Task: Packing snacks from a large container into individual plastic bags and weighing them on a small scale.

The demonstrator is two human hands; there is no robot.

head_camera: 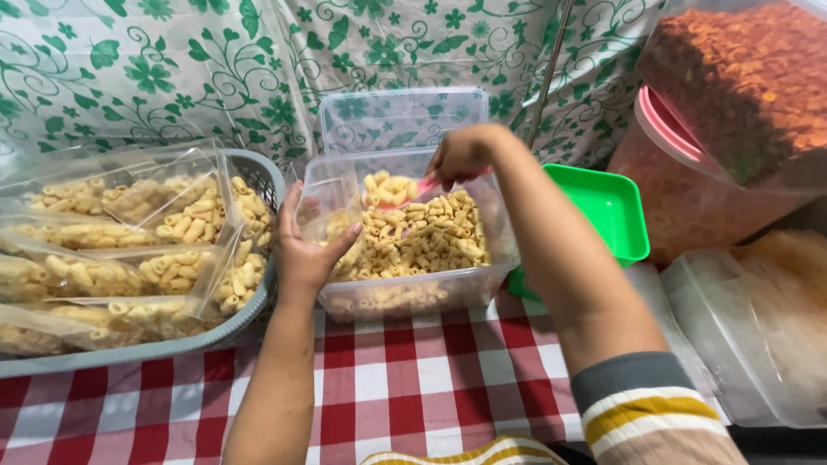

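Clear plastic dominates the bench. Far left: grey basket point(258, 176) w/ sealed clear bags of tube snacks point(121, 258), stacked flat, bag mouths roughly toward the wall. Basket rim sits just beside the clear tub point(413, 297), centre.

Left hand point(310, 245): fingers spread and curled round a thin clear bag point(332, 198), held open at the tub's left edge, mouth upward. Hand is between basket and tub, so that gap is blocked.

Tub: rectangular, long axis approx. left-right, resting on red-and-white check cloth point(388, 379); holds loose tube snacks point(426, 237). Its lid point(401, 116) stands behind, leaning on the leaf-print sheet point(172, 69).

Right hand point(461, 155): fingers clenched on a pink scoop point(405, 200), over the tub's rear. Scoop is loaded w/ snacks; handle mostly hidden in the fist, bowl end points left toward the bag.

Right of tub: green tray point(607, 207), tilted, touching the tub's corner. Far right: pink-lidded container point(680, 172) and bag of orange-red snacks point(741, 77); below, another clear box point(758, 327).
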